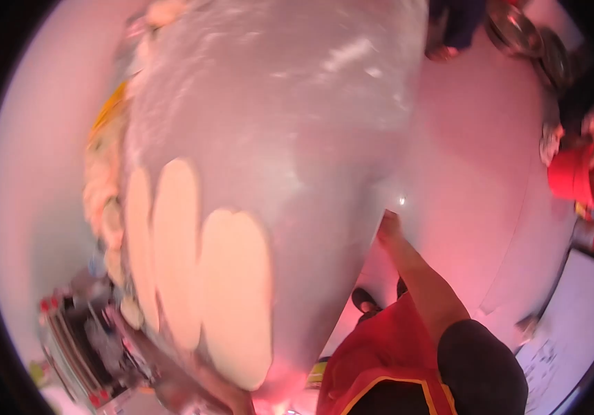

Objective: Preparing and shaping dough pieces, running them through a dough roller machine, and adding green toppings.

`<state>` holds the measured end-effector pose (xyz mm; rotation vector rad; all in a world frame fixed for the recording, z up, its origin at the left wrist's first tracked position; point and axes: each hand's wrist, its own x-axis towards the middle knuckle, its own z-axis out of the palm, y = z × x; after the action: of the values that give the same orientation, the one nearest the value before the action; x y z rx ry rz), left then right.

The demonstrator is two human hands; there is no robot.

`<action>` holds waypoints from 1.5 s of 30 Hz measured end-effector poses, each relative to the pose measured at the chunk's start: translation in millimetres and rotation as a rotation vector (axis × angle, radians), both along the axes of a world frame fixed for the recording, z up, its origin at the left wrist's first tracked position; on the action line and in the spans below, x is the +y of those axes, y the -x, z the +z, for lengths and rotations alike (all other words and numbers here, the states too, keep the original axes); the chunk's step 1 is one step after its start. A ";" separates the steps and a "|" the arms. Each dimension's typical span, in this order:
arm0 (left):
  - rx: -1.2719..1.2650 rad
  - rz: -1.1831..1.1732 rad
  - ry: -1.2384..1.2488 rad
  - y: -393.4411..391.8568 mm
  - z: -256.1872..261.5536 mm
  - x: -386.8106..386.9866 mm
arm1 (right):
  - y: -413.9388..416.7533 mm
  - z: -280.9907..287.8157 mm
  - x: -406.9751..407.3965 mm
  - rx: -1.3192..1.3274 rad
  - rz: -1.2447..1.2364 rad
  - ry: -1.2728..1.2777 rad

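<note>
A broad, shiny grey work surface [276, 119] fills the middle of the view. On its left side lie three long, flat, pale ovals that look like dough; the nearest dough oval [237, 301] is the widest, the middle dough oval [176, 259] is narrower, and the far-left dough oval [142, 244] shows as a slim strip. My right hand [390, 227] is at the right edge of the surface, arm stretched out from a dark sleeve. Its fingers are blurred, so their grip is unclear. My left hand is out of view. I wear a red apron [385, 337] with yellow trim.
Blurred pale items and a yellow thing [107, 111] line the left side. A rack with red ends [71, 353] stands lower left. At the right, another person's hands are by a red bucket [569, 176]. Metal vessels [515, 31] and a person's legs [455, 26] appear upper right.
</note>
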<state>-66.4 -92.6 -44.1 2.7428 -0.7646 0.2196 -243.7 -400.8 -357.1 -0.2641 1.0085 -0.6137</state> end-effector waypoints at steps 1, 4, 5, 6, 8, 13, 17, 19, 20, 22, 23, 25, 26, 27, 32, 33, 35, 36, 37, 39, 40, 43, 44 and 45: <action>-0.026 -0.016 -0.031 -4.7 -1.4 5.1 | 21.0 15.7 -2.7 -0.014 -0.027 0.053; 0.087 0.159 0.056 -6.1 -3.0 26.4 | 62.0 126.9 -10.7 0.091 0.011 0.111; 0.076 0.170 0.023 -6.1 -4.1 30.0 | 71.1 161.0 -13.3 0.149 0.022 0.107; 0.081 0.145 0.091 -9.5 -8.3 21.0 | 82.2 189.5 -20.7 0.153 0.068 0.134; 0.087 0.120 0.158 -9.4 -5.1 19.7 | 94.4 240.2 -20.8 0.155 0.167 0.203; 0.022 0.163 0.170 -9.4 -3.4 21.1 | 4.7 353.5 10.8 0.129 0.563 0.399; 0.064 0.197 0.159 -5.7 3.7 17.9 | -82.1 380.2 65.1 -0.026 0.942 0.600; 0.072 0.215 0.191 -5.7 7.1 15.8 | -106.2 362.9 85.3 -0.053 1.041 0.638; 0.076 0.209 0.196 -5.8 6.9 15.2 | -114.8 357.8 92.6 -0.028 1.109 1.053; 0.072 0.209 0.211 -6.2 9.3 16.0 | -126.3 348.4 96.9 -0.033 1.069 1.802; 0.078 0.227 0.215 -5.5 9.9 16.1 | -126.7 347.3 94.5 -0.042 1.089 1.804; 0.078 0.230 0.201 -4.7 10.6 17.9 | -129.1 345.8 88.6 0.014 1.131 1.941; 0.082 0.245 0.205 -3.8 9.9 18.8 | -130.8 344.3 85.7 0.008 1.072 1.956; 0.070 0.237 0.201 -4.6 8.9 19.4 | -134.7 346.8 83.3 0.005 1.082 1.961; 0.090 0.245 0.217 -3.1 9.7 20.4 | -181.4 377.2 78.4 0.143 1.222 1.266; 0.084 0.237 0.208 -4.3 10.0 20.3 | -197.3 381.1 79.5 0.175 1.268 1.119; 0.081 0.229 0.207 -9.4 11.5 16.7 | -226.7 369.5 79.5 0.140 1.209 1.351; 0.096 0.226 0.200 -9.7 13.9 15.4 | -239.4 361.0 81.5 0.062 1.155 1.652; 0.110 0.222 0.194 -11.6 14.8 13.2 | -247.4 354.1 81.5 -0.026 1.079 1.950; 0.127 0.227 0.210 -16.2 13.0 13.6 | -253.1 347.4 77.9 0.019 1.126 1.957; 0.139 0.236 0.215 -16.2 13.0 17.6 | -255.3 345.5 78.4 0.051 1.152 1.961; 0.169 0.275 0.228 -12.2 21.0 32.6 | -261.6 346.8 86.5 0.064 1.172 1.939; 0.195 0.270 0.258 -6.9 19.2 39.2 | -261.1 351.1 94.3 0.053 1.169 1.894; 0.202 0.272 0.287 -5.2 16.9 41.9 | -259.3 344.1 85.5 0.053 1.186 1.854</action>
<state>-61.1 -50.7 -27.2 2.5349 -0.2803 0.0959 15.6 -315.3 -13.0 -2.2878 -0.1108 -0.2242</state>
